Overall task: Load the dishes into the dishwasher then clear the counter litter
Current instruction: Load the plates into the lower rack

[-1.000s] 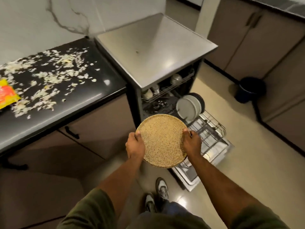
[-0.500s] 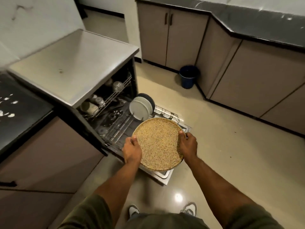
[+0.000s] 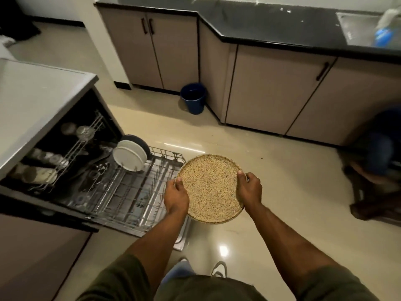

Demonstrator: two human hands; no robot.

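A round speckled tan plate [image 3: 211, 189] is held flat in the air at the right end of the pulled-out lower rack [image 3: 130, 192] of the open dishwasher [image 3: 65, 161], partly over the rack's corner and partly over the pale glossy floor [image 3: 282, 192]. The left hand [image 3: 176, 195] grips its left rim with the thumb on top and the fingers curled underneath, and the right hand [image 3: 249, 189] grips the right rim the same way. In the rack, to the left of the plate and apart from it, white plates [image 3: 128, 157] stand on edge with a dark plate [image 3: 138, 141] behind them. The upper rack [image 3: 71, 153] holds cups and glasses, blurred. Farther off, a blue bucket [image 3: 193, 97] stands on the floor against the beige cabinets [image 3: 271, 88] under a black counter [image 3: 271, 25].
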